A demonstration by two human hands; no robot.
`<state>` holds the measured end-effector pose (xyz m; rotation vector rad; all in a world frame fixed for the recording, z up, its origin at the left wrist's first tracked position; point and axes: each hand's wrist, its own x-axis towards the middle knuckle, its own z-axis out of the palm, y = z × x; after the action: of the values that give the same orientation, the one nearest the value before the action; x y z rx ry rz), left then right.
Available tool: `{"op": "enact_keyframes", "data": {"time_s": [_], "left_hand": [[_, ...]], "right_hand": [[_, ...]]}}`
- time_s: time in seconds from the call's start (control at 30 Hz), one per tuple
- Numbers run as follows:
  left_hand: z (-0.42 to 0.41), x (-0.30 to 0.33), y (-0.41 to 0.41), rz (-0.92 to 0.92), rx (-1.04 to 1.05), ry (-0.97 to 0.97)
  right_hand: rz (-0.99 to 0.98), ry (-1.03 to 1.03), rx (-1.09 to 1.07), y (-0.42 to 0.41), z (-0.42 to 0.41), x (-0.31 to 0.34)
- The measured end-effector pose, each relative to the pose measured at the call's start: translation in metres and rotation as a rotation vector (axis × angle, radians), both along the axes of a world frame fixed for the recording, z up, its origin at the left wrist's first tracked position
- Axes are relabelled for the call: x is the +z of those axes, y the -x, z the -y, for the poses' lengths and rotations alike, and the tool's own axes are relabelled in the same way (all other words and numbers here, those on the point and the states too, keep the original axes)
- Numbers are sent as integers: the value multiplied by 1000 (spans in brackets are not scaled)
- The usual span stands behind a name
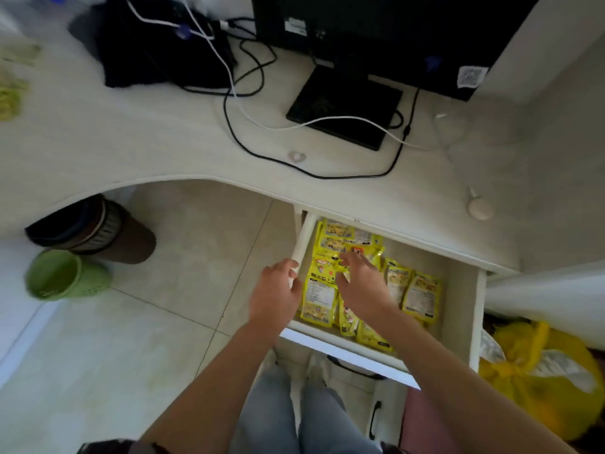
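My left hand (pixel 278 296) clamps its fingers (pixel 289 266) on the white wooden drawer's (pixel 302 244) side wall. My right hand's (pixel 361 286) fingers (pixel 355 257), spread apart, touch the glossy yellow plastic snack packets (pixel 319 296) directly beneath them.

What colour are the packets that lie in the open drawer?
The packets in the drawer are bright yellow with pale printed panels; head view.

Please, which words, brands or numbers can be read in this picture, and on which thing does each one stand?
No text can be quoted.
On the yellow packets in the drawer: print too blurred to read.
On the white sticker on the monitor: a QR code, no words.
On the white label on its back: too small.
On the paper labels on the yellow bag: blurred.
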<state>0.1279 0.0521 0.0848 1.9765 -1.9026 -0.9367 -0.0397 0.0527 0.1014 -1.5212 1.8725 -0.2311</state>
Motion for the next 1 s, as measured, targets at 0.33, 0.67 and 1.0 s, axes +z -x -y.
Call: {"op": "enact_keyframes", "data": {"time_s": [0.33,0.67,1.0], "left_hand": [[-22,27,-127,98,222,77],[-22,39,-307,193,412,119],[7,41,-430,270,456,126]], "right_hand": [[-112,21,382,-137,19,16],[-68,44,489,-303,47,29],[-84,96,581,-432,110,38]]}}
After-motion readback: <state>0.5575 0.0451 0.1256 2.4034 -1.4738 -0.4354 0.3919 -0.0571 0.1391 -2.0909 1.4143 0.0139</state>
